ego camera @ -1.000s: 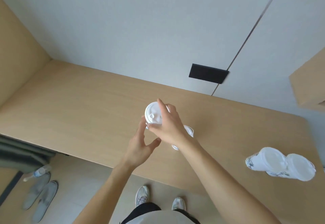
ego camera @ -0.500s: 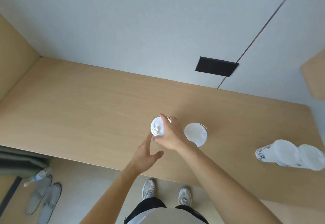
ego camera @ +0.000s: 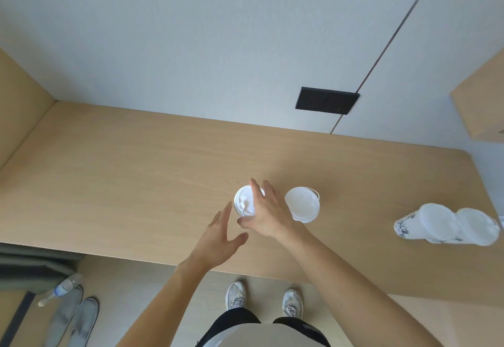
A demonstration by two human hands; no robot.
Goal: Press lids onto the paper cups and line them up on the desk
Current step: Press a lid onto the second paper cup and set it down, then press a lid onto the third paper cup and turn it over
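A white paper cup with a white lid (ego camera: 243, 204) stands on the wooden desk (ego camera: 122, 183) near its front edge. My right hand (ego camera: 268, 214) is against the cup's right side, fingers straightened over the lid's edge and thumb by the cup's near side. My left hand (ego camera: 218, 237) hovers open just left of and below the cup, not touching it. A second lidded cup (ego camera: 302, 207) stands right of my right hand. Two more lidded cups with a dark print, one (ego camera: 425, 224) and the other (ego camera: 477, 226), stand side by side at the desk's right end.
A black socket plate (ego camera: 326, 100) sits on the wall behind the desk. A wooden shelf (ego camera: 482, 106) juts out at the upper right. On the floor to the left lie grey slippers (ego camera: 72, 319) and a water bottle (ego camera: 61, 289).
My right hand set the lidded cup down left of the second cup, and its fingers have straightened from a grip. The camera view shifted, so the cups at the right show more fully.
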